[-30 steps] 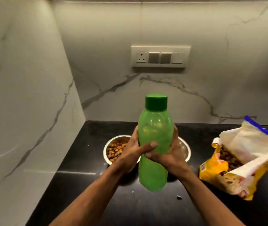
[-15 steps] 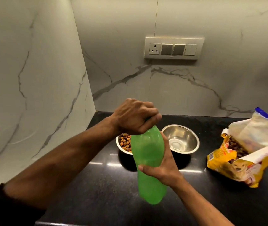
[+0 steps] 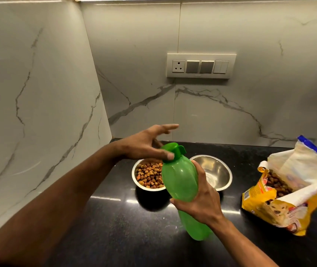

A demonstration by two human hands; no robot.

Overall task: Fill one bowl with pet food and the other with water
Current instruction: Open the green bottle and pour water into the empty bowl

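Observation:
My right hand (image 3: 200, 201) grips the middle of a translucent green bottle (image 3: 180, 182), held tilted above the black counter. Its dark green cap (image 3: 173, 151) sits askew on the neck. My left hand (image 3: 146, 145) hovers at the cap with fingers spread, only the thumb touching the cap's edge. Behind the bottle stand two steel bowls: the left bowl (image 3: 134, 171) holds brown kibble, and the right bowl (image 3: 219, 170) holds no food and is partly hidden by my right hand.
An opened yellow pet food bag (image 3: 281, 211) lies on the black counter (image 3: 119, 228) at the right, kibble showing inside. Marble walls close off the left side and back. A switch panel (image 3: 201, 66) is mounted on the back wall.
My left hand, which was clenched over the cap, has opened and lifted off it. The cap now shows, sitting askew. The bottle stays in my right hand.

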